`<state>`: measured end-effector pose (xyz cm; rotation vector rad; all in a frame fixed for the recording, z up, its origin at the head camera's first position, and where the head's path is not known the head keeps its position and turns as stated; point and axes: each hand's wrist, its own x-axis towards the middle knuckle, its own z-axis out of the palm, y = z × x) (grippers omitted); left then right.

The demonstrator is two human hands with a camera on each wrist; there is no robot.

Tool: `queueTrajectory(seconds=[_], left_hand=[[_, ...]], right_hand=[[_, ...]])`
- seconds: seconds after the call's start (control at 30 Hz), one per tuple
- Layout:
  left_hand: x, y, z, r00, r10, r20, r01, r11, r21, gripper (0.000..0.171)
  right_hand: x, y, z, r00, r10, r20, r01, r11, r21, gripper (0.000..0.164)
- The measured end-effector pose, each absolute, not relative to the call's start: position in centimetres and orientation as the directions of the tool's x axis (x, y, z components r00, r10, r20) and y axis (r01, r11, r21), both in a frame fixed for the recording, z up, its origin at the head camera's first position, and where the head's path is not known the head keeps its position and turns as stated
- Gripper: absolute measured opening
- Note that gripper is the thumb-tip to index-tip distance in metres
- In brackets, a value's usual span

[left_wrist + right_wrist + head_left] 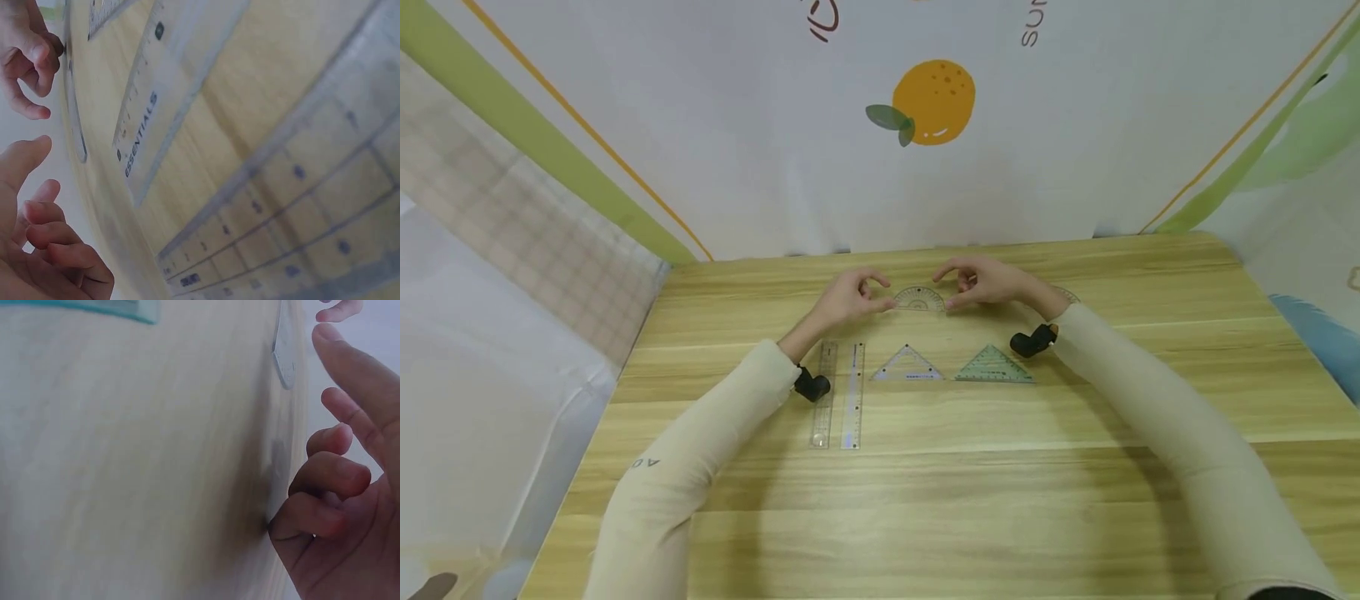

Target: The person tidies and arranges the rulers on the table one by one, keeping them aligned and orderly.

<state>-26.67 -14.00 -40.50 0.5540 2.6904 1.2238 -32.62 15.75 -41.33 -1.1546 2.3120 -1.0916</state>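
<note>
A clear protractor (919, 298) lies flat near the table's back edge, between my two hands. My left hand (847, 297) is at its left corner, thumb and index finger spread apart, the other fingers loosely bent. At the right corner my right hand (987, 280) mirrors that pose. Both thumb tips come close to the protractor's corners; whether they touch it I cannot tell. Neither hand grips anything. In the left wrist view the protractor (76, 119) appears edge-on beyond the left fingers. A second protractor (1066, 294) is partly hidden behind my right wrist.
Nearer me lie two clear rulers (823, 417) side by side, the right one (852, 408) marked "ESSENTIALS". To their right are a clear set square (907, 364) and a green set square (994, 367). A cloth (820, 183) with a printed orange hangs behind the table.
</note>
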Motion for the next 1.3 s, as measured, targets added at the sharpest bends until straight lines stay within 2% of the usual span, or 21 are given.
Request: queueTrajectory(seconds=[0.27,0.57,1.0,1.3], left_hand=[[-26.9,-13.9,-40.8,-0.916,0.399,0.023,0.276,0.591,0.758,0.037],[-26.7,-13.6,-40.8,-0.917,0.399,0.007,0.272,0.612,0.743,0.037],[-26.9,-13.5,-40.5,-0.908,0.420,0.001,0.265,0.571,0.777,0.037],[-26.9,-13.2,-40.6,-0.915,0.404,-0.001,0.271,0.614,0.741,0.035]], right_hand=[[-32.1,14.6,-40.1,-0.608,-0.794,0.028,-0.535,0.383,-0.753,0.049],[-33.6,14.5,-41.8,-0.618,-0.786,0.035,-0.529,0.382,-0.758,0.051],[-33.9,14.4,-41.1,-0.616,-0.788,0.008,-0.525,0.402,-0.750,0.051],[-33.7,14.2,-41.2,-0.614,-0.788,-0.035,-0.528,0.444,-0.724,0.051]])
